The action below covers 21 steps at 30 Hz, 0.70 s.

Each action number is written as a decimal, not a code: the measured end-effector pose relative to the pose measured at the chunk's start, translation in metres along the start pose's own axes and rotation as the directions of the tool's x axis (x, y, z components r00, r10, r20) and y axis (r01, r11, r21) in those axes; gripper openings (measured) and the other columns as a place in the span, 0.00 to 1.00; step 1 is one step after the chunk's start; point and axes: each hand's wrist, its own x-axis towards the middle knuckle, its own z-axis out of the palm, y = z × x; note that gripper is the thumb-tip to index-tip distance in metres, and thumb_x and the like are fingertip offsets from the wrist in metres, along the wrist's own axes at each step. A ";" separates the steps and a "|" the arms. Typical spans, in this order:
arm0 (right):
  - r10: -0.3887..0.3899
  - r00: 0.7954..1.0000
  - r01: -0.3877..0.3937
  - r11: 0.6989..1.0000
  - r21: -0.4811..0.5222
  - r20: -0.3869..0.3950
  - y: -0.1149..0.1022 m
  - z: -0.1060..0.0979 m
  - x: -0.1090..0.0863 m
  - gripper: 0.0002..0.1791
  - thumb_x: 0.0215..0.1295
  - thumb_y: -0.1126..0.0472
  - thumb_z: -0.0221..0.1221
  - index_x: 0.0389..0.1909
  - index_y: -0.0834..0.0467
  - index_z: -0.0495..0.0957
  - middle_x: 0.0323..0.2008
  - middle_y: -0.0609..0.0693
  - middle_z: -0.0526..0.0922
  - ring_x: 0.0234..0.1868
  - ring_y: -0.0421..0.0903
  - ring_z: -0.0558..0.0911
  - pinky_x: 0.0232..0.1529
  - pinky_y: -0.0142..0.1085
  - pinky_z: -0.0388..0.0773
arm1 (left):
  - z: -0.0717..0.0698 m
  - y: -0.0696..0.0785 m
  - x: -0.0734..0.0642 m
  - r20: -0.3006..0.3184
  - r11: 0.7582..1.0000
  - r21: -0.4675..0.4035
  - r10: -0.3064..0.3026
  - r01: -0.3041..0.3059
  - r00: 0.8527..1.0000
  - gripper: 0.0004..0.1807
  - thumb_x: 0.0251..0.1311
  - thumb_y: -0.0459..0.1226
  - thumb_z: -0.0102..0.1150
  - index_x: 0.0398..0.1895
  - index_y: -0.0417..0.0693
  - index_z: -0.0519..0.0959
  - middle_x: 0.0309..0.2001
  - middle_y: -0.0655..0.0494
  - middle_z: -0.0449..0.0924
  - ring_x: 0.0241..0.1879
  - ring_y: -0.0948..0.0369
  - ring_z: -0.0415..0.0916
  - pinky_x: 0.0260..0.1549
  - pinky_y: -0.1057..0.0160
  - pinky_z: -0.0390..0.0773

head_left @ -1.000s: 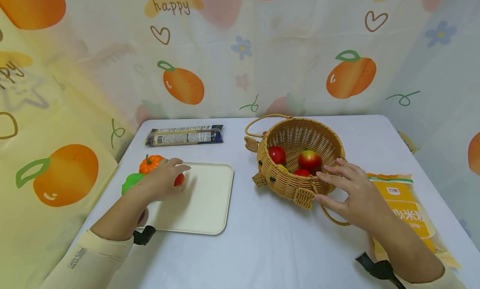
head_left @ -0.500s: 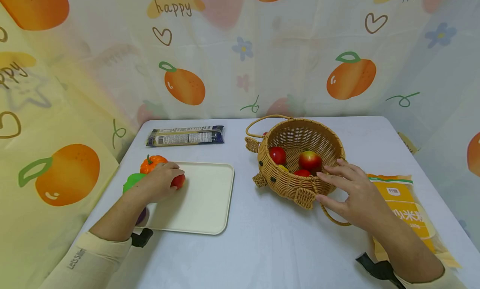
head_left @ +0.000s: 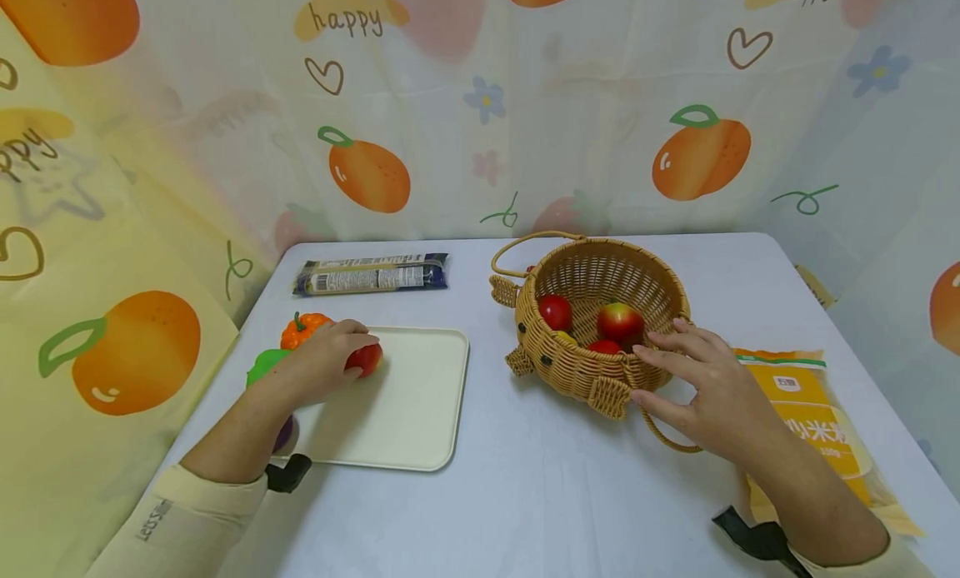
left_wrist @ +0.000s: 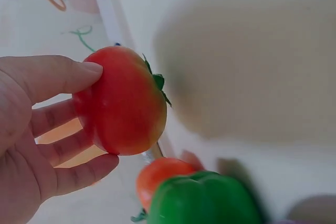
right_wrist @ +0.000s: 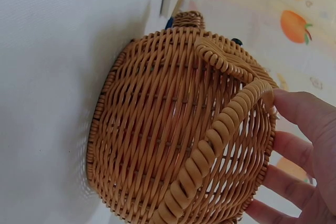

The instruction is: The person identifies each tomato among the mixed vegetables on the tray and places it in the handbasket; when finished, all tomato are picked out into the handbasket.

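Observation:
My left hand grips a red tomato over the left part of a cream tray. In the left wrist view, thumb and fingers hold the tomato from one side, and its green leafy top points away from the palm. At the right, my right hand holds the rim of a round wicker basket, fingers over the edge and thumb outside. From the right wrist view, the thumb lies by the base of the basket's handle. Red apples lie inside the basket.
Left of the tomato are an orange pepper and a green bell pepper; a purple item is partly behind my wrist. A long dark packet lies at the back left. A yellow bag lies at the right.
My left hand shifts slightly left, then back to the right with the tomato, and more of the tomato now shows. The right hand and basket stay in place.

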 end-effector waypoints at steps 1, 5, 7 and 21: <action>0.001 1.000 -0.001 1.000 0.001 0.001 0.000 0.000 0.000 0.30 0.45 0.54 0.80 0.54 0.53 0.87 0.55 0.56 0.85 0.68 0.64 0.71 0.57 0.68 0.74 | -0.001 0.002 0.001 -0.006 1.000 -0.005 0.004 -0.004 1.000 0.19 0.60 0.28 0.67 0.55 0.40 0.83 0.57 0.39 0.78 0.55 0.40 0.74 0.55 0.42 0.80; 0.004 1.000 -0.004 1.000 0.005 0.002 -0.001 0.000 0.000 0.30 0.45 0.54 0.80 0.54 0.53 0.87 0.55 0.56 0.85 0.68 0.64 0.71 0.57 0.68 0.74 | -0.005 0.008 0.006 -0.038 0.999 -0.018 0.027 -0.027 0.999 0.19 0.60 0.29 0.68 0.56 0.41 0.84 0.57 0.40 0.78 0.56 0.41 0.74 0.55 0.43 0.80; 0.004 1.000 -0.004 1.000 0.004 0.001 -0.001 0.000 0.000 0.30 0.45 0.54 0.80 0.54 0.53 0.87 0.55 0.56 0.85 0.68 0.64 0.71 0.57 0.68 0.74 | -0.007 0.013 0.008 -0.047 0.999 -0.019 0.037 -0.038 0.998 0.19 0.61 0.30 0.68 0.56 0.41 0.83 0.58 0.41 0.78 0.57 0.42 0.74 0.55 0.43 0.80; 0.019 1.000 -0.019 1.000 0.001 0.010 -0.002 0.000 0.000 0.30 0.46 0.53 0.80 0.54 0.53 0.87 0.56 0.56 0.85 0.68 0.65 0.70 0.57 0.68 0.74 | -0.036 0.068 0.035 -0.076 0.986 -0.036 0.159 -0.162 0.984 0.23 0.62 0.32 0.69 0.61 0.44 0.82 0.63 0.43 0.74 0.64 0.44 0.68 0.56 0.48 0.82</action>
